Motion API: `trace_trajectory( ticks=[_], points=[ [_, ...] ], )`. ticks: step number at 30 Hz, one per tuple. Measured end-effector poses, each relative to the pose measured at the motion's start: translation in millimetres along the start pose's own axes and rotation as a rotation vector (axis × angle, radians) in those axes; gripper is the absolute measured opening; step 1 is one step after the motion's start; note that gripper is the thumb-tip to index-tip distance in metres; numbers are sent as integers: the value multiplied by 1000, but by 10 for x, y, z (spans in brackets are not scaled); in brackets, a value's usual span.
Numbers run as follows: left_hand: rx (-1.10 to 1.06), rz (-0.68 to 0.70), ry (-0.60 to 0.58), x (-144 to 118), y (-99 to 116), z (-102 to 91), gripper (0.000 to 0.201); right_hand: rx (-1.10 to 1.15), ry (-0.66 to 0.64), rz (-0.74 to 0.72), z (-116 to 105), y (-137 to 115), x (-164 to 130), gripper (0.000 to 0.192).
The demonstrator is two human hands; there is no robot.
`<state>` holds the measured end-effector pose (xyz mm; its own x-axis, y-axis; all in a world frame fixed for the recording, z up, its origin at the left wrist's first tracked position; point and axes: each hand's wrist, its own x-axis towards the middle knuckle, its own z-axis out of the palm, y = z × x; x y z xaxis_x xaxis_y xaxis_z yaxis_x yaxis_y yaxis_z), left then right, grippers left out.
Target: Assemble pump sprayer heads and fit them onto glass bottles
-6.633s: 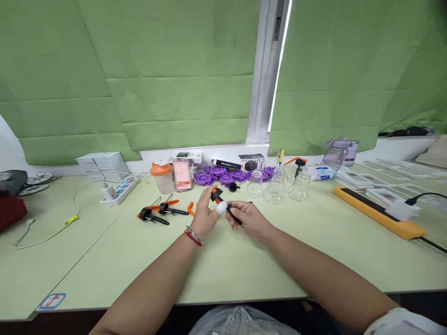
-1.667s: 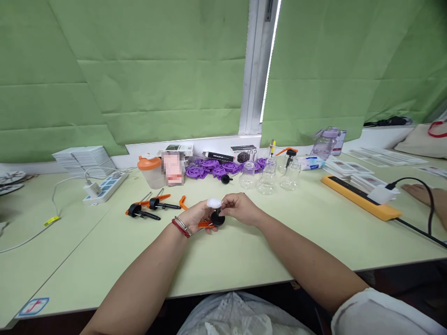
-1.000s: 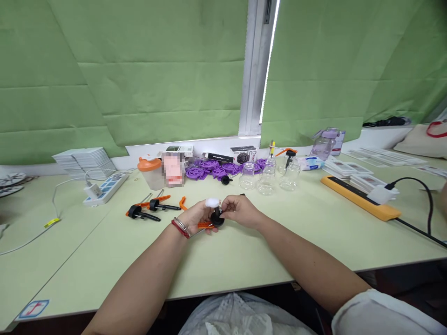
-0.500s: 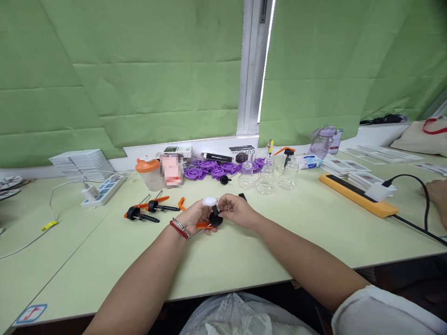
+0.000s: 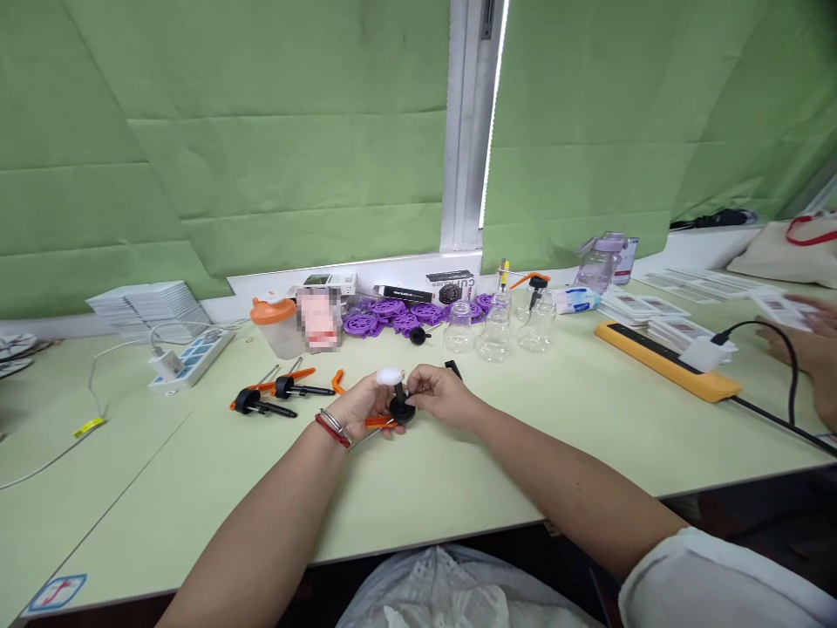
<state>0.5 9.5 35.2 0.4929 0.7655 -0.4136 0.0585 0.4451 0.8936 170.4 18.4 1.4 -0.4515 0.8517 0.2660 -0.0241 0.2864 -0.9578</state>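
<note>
Close in front of me, my left hand [image 5: 370, 406] is closed around a black-and-orange bottle-top part [image 5: 401, 410]. Its round black cap has a short black stem, an orange lever underneath and a thin metal rod pointing toward me. A white fluffy-looking piece [image 5: 390, 377] sits at the top of the stem. My right hand [image 5: 441, 394] has its fingertips pinched against the stem's right side; whatever lies between them is too small to make out. Two similar black-and-orange parts [image 5: 267, 403] lie to the left. An orange piece [image 5: 338, 381] rests behind my left hand, and a black piece [image 5: 452, 370] behind my right.
Several clear glass bottles [image 5: 495, 342] stand beyond my right hand, beside a heap of purple plastic pieces [image 5: 385, 316]. An orange-lidded cup [image 5: 275, 330] is back left. A yellow power strip [image 5: 667, 362] lies right, near another person's hands [image 5: 801, 344] holding a white card.
My hands keep nearly the same hold on the part. At the far right, the other person's hands have come further into view with a white card. The view has shifted slightly.
</note>
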Motion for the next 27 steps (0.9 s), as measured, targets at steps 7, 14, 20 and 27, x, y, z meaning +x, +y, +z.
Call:
trace_trajectory(
  ticks=[7, 14, 20, 27],
  points=[
    [-9, 0, -9, 19, -15, -23, 47, -3, 0, 3, -2, 7, 3, 19],
    [-13, -15, -14, 28, -17, -35, 49, 11, -1, -4, -6, 38, 11, 19],
    [-16, -6, -9, 26, -20, -35, 48, 19, 4, 9, -3, 2, 2, 19],
    [-8, -9, -22, 42, -18, -47, 49, 22, 6, 7, -5, 8, 2, 20]
  ],
)
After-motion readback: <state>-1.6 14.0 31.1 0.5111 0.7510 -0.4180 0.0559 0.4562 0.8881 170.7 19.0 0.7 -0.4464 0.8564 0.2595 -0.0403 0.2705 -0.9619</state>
